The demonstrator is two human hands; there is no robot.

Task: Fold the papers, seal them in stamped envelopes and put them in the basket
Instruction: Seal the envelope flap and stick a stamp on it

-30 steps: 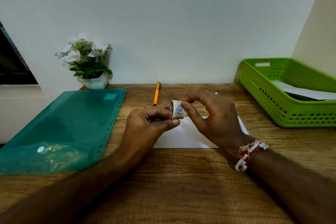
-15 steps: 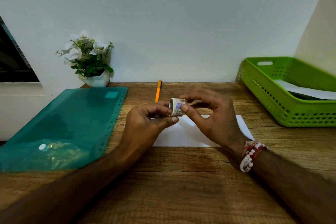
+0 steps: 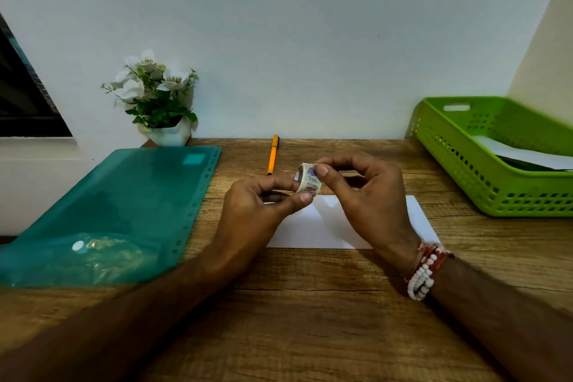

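Two hands meet over a small stamp roll [image 3: 307,180], held in the air just above the white envelope [image 3: 325,226] that lies flat on the table [image 3: 310,304]: the left hand [image 3: 254,205] pinches the roll between thumb and forefinger, while the right hand [image 3: 369,195] nips its outer face with the tips of thumb and forefinger, the other fingers arched and free. The work appears to be at the stamping step, with one stamp to be peeled off. The likeliest mishap is a torn stamp, should the right hand pull at a slant or the left grip give way. A loosened pinch could also drop the roll, which, being round, might roll off toward the pen [image 3: 273,155] or under the edge of the green folder [image 3: 124,201]. A freed stamp may cling to a fingertip and go down crooked or creased, since both hands hide much of the envelope. Whether the flap is sealed cannot be told from here. The basket [image 3: 459,170] waits well apart at the right, a white sheet [image 3: 527,158] already lying in it
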